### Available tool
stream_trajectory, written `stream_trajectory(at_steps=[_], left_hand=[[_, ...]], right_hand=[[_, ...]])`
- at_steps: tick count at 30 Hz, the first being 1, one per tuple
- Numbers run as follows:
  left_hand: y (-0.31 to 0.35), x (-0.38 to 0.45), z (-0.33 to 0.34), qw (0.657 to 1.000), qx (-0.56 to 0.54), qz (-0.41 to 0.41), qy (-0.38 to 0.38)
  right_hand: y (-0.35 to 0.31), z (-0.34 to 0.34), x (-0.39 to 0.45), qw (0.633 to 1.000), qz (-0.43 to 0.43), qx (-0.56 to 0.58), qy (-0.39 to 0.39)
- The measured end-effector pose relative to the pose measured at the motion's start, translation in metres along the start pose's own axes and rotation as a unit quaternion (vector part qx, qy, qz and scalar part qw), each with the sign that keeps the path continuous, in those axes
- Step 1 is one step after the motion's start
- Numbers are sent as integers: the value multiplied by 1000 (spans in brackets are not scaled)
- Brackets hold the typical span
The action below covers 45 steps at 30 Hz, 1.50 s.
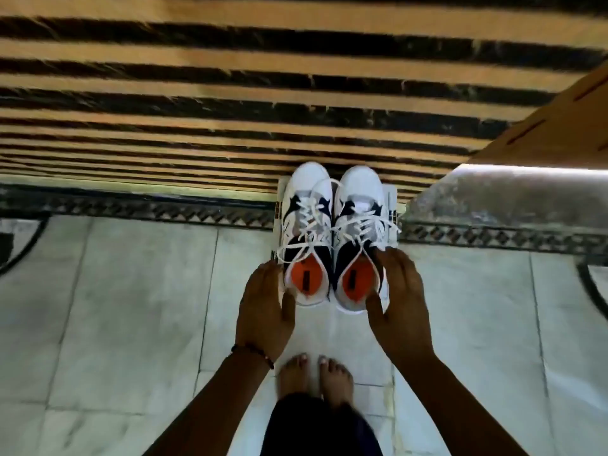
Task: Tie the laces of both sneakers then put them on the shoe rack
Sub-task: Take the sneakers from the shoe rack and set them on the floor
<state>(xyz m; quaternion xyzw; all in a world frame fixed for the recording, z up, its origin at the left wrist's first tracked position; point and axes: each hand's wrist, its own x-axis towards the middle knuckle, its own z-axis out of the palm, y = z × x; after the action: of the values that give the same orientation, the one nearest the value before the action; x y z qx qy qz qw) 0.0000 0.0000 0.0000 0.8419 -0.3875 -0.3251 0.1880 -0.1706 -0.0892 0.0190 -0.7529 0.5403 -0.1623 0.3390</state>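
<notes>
Two white sneakers with navy panels and orange insoles stand side by side, toes pointing away from me. The left sneaker (304,225) and the right sneaker (360,222) rest on a white box-like base (392,199) whose edges show on both sides. Their white laces cross loosely over the tongues; I cannot tell whether they are knotted. My left hand (263,301) cups the outer heel side of the left sneaker, thumb against its heel. My right hand (399,291) clasps the outer heel side of the right sneaker, fingers at its collar.
Orange and black striped steps (230,103) rise just beyond the sneakers. A patterned border strip (148,209) edges the pale marble floor (131,307). A shiny grey ledge (510,195) and a wooden surface (566,126) stand at the right. My bare feet (314,380) are below the hands.
</notes>
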Motion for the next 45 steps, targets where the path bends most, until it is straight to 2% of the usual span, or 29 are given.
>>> stream_trajectory(at_steps=[2, 3, 5, 6, 10, 17, 22, 25, 28, 32, 37, 41, 45], left_hand=[[5, 10, 3, 997, -66, -42, 22], [9, 15, 5, 990, -111, -80, 26], [17, 28, 8, 966, -197, -165, 18], [19, 32, 9, 956, -221, -191, 5], [8, 47, 25, 949, -230, -214, -12], [6, 56, 51, 945, -253, -206, 5], [1, 57, 52, 922, -317, -219, 41], [-3, 44, 49, 915, -346, -201, 44], [-5, 19, 47, 904, -372, -206, 55], [-12, -33, 46, 901, -380, -196, 69], [-47, -119, 49, 894, -410, -169, 60], [-80, -190, 48, 894, -415, -165, 39], [-125, -238, 62, 890, -411, -200, -12]], right_hand=[[10, 12, 12, 999, 39, 21, 16], [16, 19, 17, 993, 101, 66, 12], [19, 30, 31, 952, 255, 171, 13], [21, 33, 35, 932, 304, 197, 11], [31, 43, 46, 910, 361, 199, -29], [48, 66, 43, 879, 383, 284, -2], [55, 71, 40, 861, 381, 336, 16], [52, 66, 32, 862, 369, 347, 27], [45, 55, 12, 878, 338, 336, 35], [34, 43, -37, 893, 302, 331, 51], [12, 34, -130, 892, 298, 333, 73], [3, 43, -209, 879, 338, 328, 68], [17, 63, -270, 861, 384, 327, 66]])
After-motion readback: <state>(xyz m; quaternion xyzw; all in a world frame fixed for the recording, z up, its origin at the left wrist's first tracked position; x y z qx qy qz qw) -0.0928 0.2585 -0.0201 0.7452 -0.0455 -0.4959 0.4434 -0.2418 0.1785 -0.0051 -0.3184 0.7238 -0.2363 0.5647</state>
